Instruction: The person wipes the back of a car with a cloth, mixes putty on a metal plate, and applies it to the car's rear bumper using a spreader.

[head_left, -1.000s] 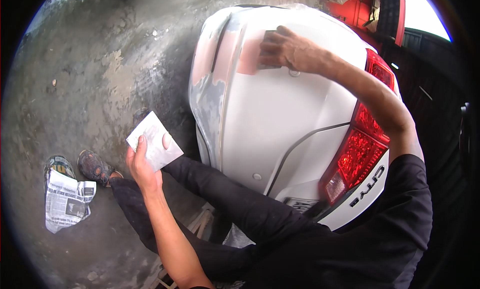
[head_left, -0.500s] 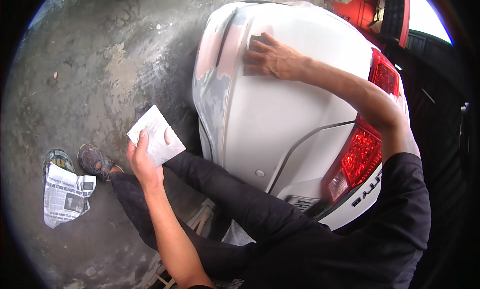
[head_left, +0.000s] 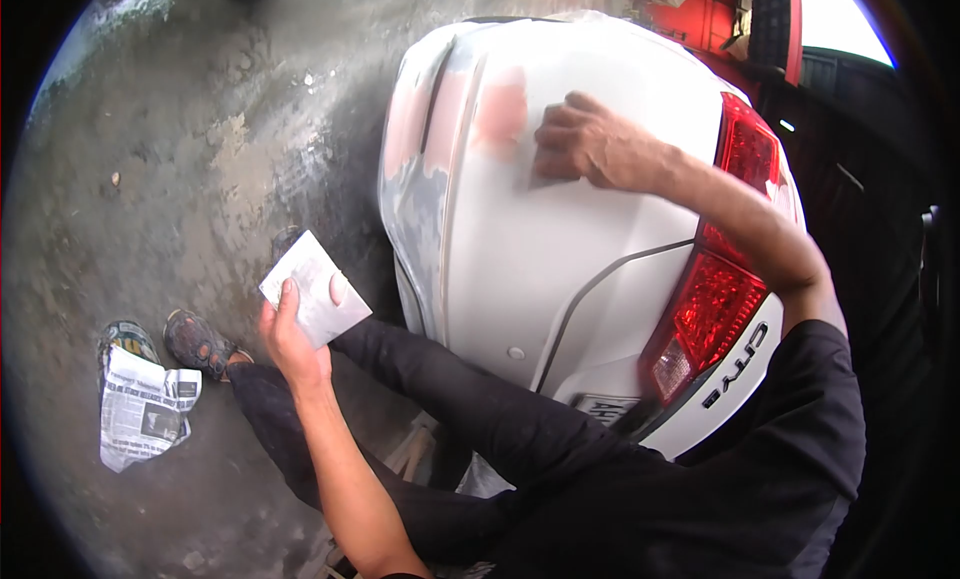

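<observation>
My left hand (head_left: 298, 341) grips a white square sheet (head_left: 318, 304), its thumb lying across the face. A small pinkish shape shows near the sheet's right edge; I cannot tell what it is. My right hand (head_left: 588, 144) is bent over the white car body (head_left: 520, 249), with a blurred dark pad (head_left: 545, 182) mostly hidden under its fingers. Just left of that hand is a pink patch (head_left: 502, 112) on the paint. More pink and grey patches (head_left: 428, 199) run down the panel's left edge.
The red tail light (head_left: 715, 304) and number plate (head_left: 603, 407) are nearer my body. Newspaper (head_left: 145, 407) lies on the grey floor (head_left: 210, 239) at the left, by a sandal (head_left: 198, 342). Red equipment (head_left: 700, 19) stands beyond the car.
My right hand has moved to the right and slightly down across the panel, uncovering the pink patch. My left hand still holds the white sheet. The view has shifted slightly.
</observation>
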Action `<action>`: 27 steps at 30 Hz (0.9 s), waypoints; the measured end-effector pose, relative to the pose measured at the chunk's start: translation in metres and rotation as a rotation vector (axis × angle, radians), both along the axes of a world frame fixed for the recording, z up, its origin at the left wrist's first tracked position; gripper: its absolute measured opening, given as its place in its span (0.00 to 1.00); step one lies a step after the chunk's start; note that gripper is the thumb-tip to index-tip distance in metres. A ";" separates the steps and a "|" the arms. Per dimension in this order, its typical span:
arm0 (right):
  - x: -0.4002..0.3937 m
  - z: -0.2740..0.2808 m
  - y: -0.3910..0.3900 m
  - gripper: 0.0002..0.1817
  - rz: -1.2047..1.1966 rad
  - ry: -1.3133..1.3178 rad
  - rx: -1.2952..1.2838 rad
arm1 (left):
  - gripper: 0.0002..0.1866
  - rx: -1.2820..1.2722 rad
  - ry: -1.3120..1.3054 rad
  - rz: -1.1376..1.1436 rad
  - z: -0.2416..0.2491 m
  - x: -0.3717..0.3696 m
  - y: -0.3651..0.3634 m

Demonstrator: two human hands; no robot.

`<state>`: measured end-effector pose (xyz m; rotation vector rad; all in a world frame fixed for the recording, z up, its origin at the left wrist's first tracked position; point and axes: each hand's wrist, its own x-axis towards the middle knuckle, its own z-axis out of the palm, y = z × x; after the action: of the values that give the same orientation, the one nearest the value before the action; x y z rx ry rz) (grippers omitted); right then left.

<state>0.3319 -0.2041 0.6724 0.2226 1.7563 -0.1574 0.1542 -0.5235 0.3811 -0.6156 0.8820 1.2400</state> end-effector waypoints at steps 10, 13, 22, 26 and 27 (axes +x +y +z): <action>-0.035 -0.053 -0.170 0.49 -0.990 0.736 -0.185 | 0.23 -0.003 -0.163 0.110 0.048 0.024 0.018; -0.045 -0.072 -0.197 0.52 -1.011 0.806 -0.180 | 0.23 -0.021 -0.221 0.160 0.058 0.022 0.018; -0.012 -0.058 -0.154 0.41 -0.627 0.609 -0.073 | 0.19 0.233 -0.208 0.245 0.069 -0.010 0.020; -0.031 -0.036 -0.140 0.39 -0.514 0.581 0.036 | 0.19 0.140 -0.064 0.162 0.075 -0.024 0.024; -0.041 -0.028 -0.135 0.38 -0.464 0.587 0.056 | 0.19 0.116 -0.059 0.127 0.084 -0.031 0.032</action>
<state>0.2913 -0.3389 0.6443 0.6782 2.2659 -0.5539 0.1234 -0.4915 0.4647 -0.6197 0.7256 1.3699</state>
